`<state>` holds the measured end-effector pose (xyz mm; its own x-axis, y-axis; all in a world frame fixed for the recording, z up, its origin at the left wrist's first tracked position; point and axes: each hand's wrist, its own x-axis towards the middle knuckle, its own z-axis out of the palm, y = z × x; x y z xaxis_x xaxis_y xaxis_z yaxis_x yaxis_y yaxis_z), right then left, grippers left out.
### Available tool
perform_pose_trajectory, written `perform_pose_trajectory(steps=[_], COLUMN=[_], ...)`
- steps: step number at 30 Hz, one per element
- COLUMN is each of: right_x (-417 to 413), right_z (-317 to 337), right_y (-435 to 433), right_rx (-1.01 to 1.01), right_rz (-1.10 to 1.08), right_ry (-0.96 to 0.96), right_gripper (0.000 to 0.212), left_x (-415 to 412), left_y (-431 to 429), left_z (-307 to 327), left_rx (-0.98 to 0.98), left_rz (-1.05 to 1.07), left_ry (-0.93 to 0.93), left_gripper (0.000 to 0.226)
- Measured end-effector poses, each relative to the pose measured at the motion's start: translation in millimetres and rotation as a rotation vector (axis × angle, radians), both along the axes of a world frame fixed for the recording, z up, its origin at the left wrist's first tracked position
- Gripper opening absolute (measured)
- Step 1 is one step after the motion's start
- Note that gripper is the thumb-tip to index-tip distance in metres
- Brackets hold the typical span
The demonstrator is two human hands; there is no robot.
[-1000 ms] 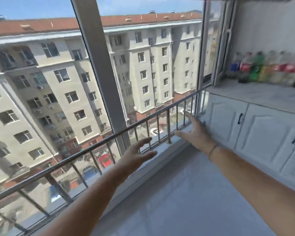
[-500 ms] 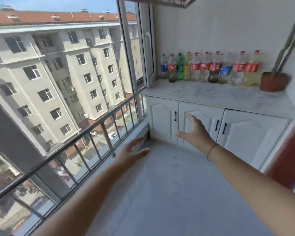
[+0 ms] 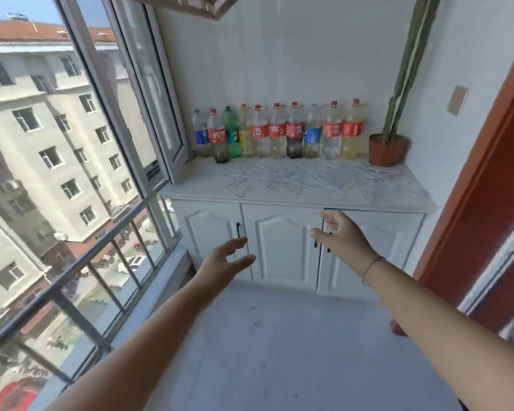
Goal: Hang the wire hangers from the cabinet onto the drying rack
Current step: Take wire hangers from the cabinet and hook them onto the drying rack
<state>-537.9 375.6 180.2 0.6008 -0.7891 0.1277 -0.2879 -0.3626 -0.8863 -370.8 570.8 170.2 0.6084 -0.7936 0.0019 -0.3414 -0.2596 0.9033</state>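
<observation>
Head view, balcony cabinet (image 3: 282,247), wire hangers (image 3: 303,178) atop

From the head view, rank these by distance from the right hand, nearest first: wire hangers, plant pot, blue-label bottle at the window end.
1. wire hangers: on the countertop, above the right hand.
2. plant pot: back right corner.
3. blue-label bottle: far left, by the window.

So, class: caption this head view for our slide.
Two empty hands, left hand and right hand, reach toward wire hangers strewn on the cabinet top.
</observation>
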Motion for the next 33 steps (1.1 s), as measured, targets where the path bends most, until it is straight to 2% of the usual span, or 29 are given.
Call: perform_pose_trajectory(steps=[14,20,25,29,33], right_x=[76.0,122.5,154.6,170.5,183.7], right_z=[-29.4,-51.5,-55.7,-62.9,-75.8], right_y=[-173.5,-275.2,-363.6,-429.3,-486.2], right_rx=[0.132,0.182,0.214,0.222,0.228], right_rz=[-0.174,-0.178,-0.197,-0.214,-0.271], right_ry=[-0.059,-0.042,-0.036,-0.024,0.011], right_gripper=[0.031,0.042,0.042,0.032,0.035], left_x=[105.0,146.7,179.1,195.5,212.4], left_y=[-209.9,-308.4,-406.6,-478.5,-536.8], left_z=[-13.3,-17.6,-23.5,-32.4,-47.3], left_rx=[-0.023,-0.024,-0.039,-0.039,0.003], left_rz=[-0.114,-0.122,-0.142,-0.164,-0.183], left_ry=[0.041,0.057,0.087,0.115,0.155], left_gripper=[0.041,0.040,0.036,0.039,0.039])
